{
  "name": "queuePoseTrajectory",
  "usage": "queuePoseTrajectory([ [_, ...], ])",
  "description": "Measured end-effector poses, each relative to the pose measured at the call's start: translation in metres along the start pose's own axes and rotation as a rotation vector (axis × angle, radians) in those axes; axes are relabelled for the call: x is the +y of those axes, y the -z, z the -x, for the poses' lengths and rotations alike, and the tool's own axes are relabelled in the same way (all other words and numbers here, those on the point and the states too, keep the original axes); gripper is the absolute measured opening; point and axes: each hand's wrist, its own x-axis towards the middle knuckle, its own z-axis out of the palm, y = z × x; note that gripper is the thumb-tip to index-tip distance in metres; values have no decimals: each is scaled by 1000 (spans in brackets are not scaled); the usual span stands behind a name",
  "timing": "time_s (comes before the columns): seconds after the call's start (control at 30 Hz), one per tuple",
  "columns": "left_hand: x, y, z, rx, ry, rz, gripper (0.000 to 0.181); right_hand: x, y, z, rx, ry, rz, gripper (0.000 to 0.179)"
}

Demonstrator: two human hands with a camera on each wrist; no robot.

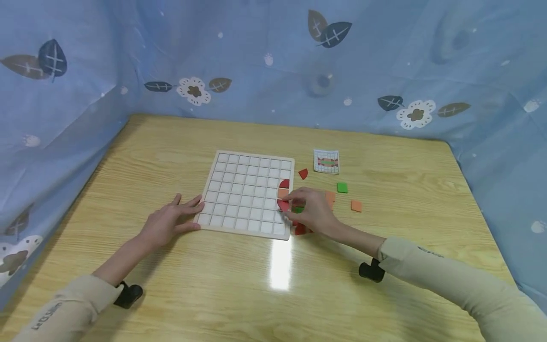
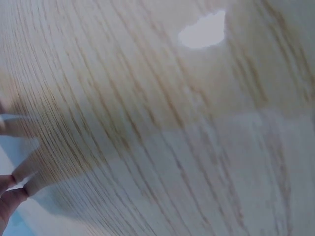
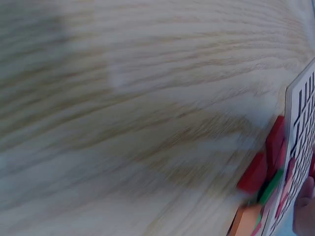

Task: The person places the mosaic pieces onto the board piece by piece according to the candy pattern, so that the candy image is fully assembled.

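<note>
Your head view is bright, with a white glare streak (image 1: 280, 266) on the wood-grain tabletop (image 1: 192, 289); your wrist views are dimmer, hazy, possibly motion-blurred.

Blue cloth (image 1: 265, 28) printed with leaves (image 1: 335, 34) and white flowers (image 1: 416, 115), wood-grain table (image 1: 205, 280), bright glare (image 1: 280, 266) on its surface

Beige sleeves (image 1: 440, 275), dark lettering (image 1: 47, 315); black wrist cameras (image 1: 128, 295)

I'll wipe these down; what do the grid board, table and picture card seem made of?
Grid board: wood or plastic, perhaps; pale, seemingly matte, without glare.
Table: wood or laminate, glossy; grain and a bright reflection show.
Picture card: probably paper; thin, printed, finish unclear.
</note>
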Motion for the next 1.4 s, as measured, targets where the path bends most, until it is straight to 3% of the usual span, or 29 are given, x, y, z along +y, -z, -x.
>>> queuePoseTrajectory([
  [0.17,2,-2,0,-9,10,-3,61,1,-18,-12,2,-32,-6,22],
  [0.43,2,0,1,-17,32,-28,61,-1,-32,-23,64,-14,1,23],
  [0.6,2,1,2,-12,32,-37,61,-5,-34,-27,54,-18,-38,21],
  [0.87,0,0,2,-10,24,-14,61,-5,-30,-30,23,-35,18,27],
  [1.07,1,-3,2,-17,32,-16,61,-2,-28,-28,10,6,38,18],
  [1.4,2,-3,2,-18,39,-3,62,-1,-31,-33,8,4,34,13],
])
